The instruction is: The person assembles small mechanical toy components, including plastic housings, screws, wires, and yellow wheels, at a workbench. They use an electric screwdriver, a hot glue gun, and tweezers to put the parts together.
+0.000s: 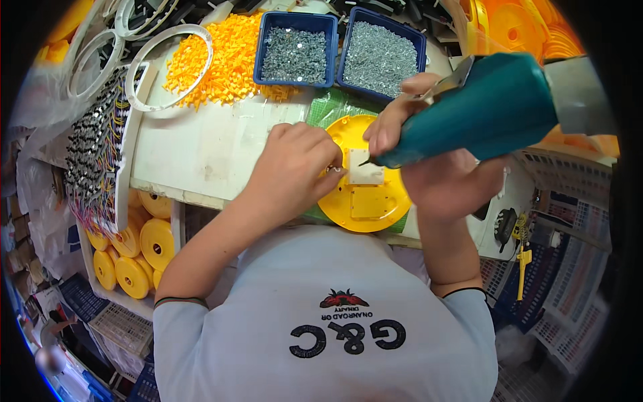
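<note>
Left hand (295, 167) pinches the white plate (365, 169) at its fingertips — on the yellow disc (362, 201); right hand (429, 167) grips the driver (482, 110) — tip touching the plate.

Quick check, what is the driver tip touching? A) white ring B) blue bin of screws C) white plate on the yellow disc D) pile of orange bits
C: the right hand holds the teal driver with its tip at the edge of the white plate on the yellow disc, while the left hand steadies the plate.
</note>
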The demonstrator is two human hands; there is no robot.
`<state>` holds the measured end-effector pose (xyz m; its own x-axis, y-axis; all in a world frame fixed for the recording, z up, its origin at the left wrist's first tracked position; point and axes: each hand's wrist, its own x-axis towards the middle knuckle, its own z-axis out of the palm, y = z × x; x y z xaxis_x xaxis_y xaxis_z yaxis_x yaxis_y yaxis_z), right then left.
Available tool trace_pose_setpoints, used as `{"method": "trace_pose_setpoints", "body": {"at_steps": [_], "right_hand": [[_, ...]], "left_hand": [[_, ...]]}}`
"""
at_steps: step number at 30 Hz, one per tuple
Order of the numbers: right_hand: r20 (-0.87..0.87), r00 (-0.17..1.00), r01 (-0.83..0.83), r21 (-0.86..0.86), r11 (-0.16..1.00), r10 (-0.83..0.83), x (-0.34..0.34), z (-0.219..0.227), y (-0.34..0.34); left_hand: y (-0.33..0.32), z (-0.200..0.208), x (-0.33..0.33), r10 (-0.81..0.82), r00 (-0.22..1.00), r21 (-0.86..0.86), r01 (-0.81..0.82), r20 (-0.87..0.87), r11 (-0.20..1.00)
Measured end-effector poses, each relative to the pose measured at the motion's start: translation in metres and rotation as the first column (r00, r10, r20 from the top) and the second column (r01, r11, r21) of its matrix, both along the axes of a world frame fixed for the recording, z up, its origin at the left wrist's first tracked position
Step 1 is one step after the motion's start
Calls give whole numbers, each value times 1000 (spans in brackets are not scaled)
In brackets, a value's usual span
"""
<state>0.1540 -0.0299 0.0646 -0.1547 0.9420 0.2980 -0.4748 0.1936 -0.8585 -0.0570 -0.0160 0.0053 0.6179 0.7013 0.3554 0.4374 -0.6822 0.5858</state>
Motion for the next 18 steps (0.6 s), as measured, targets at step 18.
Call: {"method": "trace_pose_setpoints", "body": {"at_steps": [18], "right_hand": [[-130, 989, -58, 61, 996, 65, -15, -15, -14]], "left_hand": [[-11, -12, 4, 35, 996, -60, -30, 80, 998]]}}
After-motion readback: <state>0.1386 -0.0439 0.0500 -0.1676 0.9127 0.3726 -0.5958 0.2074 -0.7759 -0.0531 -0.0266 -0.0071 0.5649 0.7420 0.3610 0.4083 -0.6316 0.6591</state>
